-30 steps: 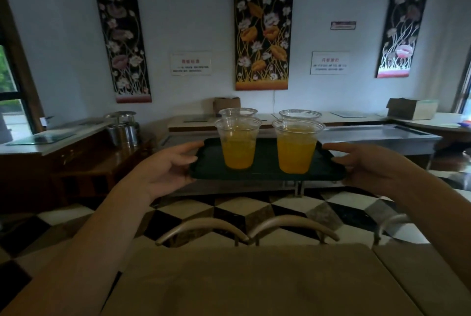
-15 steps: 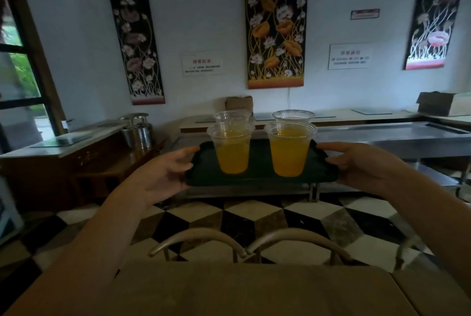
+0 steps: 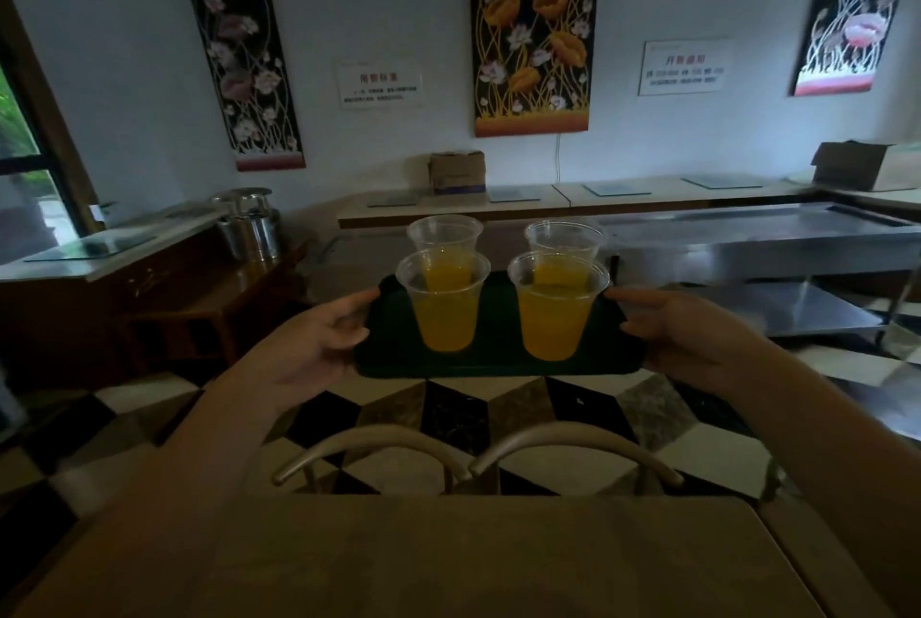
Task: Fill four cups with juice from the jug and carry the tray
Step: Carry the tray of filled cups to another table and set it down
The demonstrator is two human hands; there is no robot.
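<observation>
Dark green tray held aloft, four clear cups of orange juice upright on it

**Materials & finish**

Cups: clear thin plastic, glossy, see-through to orange juice. Tray: dark green, looks plastic, matt. Counter: steel, brushed, semi-glossy w/ reflections. Urn: polished metal, shiny. Cabinet: dark wood, varnished. Floor: stone-look tiles, glossy. Chairs: metal tube backs, satin sheen. Table: brown, smooth, matt. Boxes: cardboard, dull. Hangings: cloth or paper, can't tell. Signs: look like laminated paper.
</observation>
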